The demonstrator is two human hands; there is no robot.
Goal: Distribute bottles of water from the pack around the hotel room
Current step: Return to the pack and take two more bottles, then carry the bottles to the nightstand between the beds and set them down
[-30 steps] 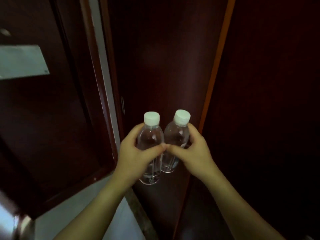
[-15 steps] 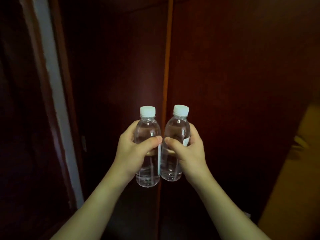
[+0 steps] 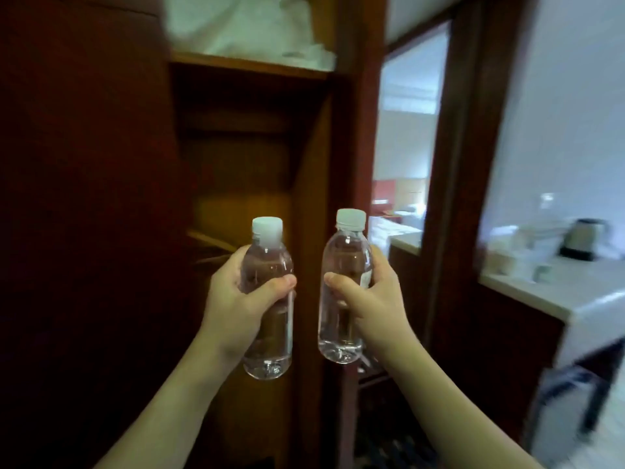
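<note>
Fingers (image 3: pixel 270 287) of each hand clamp one bottle (image 3: pixel 269 299) left of the counter (image 3: pixel 541 296); smooth plastic could slip if grip eases.

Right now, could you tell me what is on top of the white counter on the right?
On the white counter stands a dark kettle beside blurred pale items, perhaps cups. The door frame hides its left end.

One head-worn view looks forward and slightly down, close over both raised forearms.
</note>
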